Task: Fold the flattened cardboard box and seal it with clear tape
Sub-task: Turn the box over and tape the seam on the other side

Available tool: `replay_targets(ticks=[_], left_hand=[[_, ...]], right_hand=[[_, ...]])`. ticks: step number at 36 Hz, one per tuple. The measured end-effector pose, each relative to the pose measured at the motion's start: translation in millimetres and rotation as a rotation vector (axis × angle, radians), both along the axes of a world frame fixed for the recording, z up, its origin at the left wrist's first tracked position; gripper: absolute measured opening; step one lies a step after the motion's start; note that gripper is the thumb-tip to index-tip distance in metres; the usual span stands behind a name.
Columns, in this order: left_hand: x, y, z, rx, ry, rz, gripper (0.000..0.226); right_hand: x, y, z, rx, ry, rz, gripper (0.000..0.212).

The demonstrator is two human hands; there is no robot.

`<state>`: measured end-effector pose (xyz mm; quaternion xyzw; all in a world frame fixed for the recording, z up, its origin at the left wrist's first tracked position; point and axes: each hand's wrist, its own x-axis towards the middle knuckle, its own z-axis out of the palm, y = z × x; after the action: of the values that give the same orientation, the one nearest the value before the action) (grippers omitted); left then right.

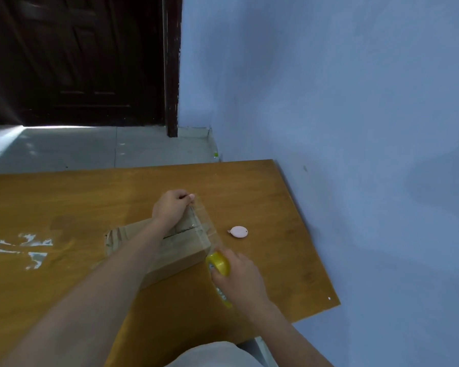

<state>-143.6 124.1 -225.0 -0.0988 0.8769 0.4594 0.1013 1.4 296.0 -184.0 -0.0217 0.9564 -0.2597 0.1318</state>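
Left hand [170, 209] pinches the clear tape [206, 223] end beyond the cardboard box [170, 252]; right hand [239, 279] grips the yellow tape roll [218, 263] nearer.

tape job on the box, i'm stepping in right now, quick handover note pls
Left hand: pinches the free end of the clear tape strip at the far side of the cardboard box.
Right hand: grips the yellow tape roll at the box's near right corner.
Box: folded up, lying on the wooden table; top flaps closed, seam still visible.
Small pink object lies to the box's right, untouched.
Done: folding, tape pulled out across the top.
Left: press the strip down over the seam, cut it, seal any other seams.
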Motion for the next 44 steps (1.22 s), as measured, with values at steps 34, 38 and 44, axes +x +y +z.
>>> replay_targets(ticks=[34, 38, 44], left_hand=[[-5, -3, -13, -0.013, 0.057, 0.058, 0.015], [-6, -2, -12, -0.027, 0.052, 0.055, 0.015], [-7, -1, -13, -0.046, 0.048, 0.076, 0.016]], right_hand=[[-1, -5, -2, 0.013, -0.035, 0.010, 0.047], [-1, -5, -2, 0.009, -0.042, 0.008, 0.049], [-4, -5, -4, 0.012, -0.040, 0.003, 0.048]])
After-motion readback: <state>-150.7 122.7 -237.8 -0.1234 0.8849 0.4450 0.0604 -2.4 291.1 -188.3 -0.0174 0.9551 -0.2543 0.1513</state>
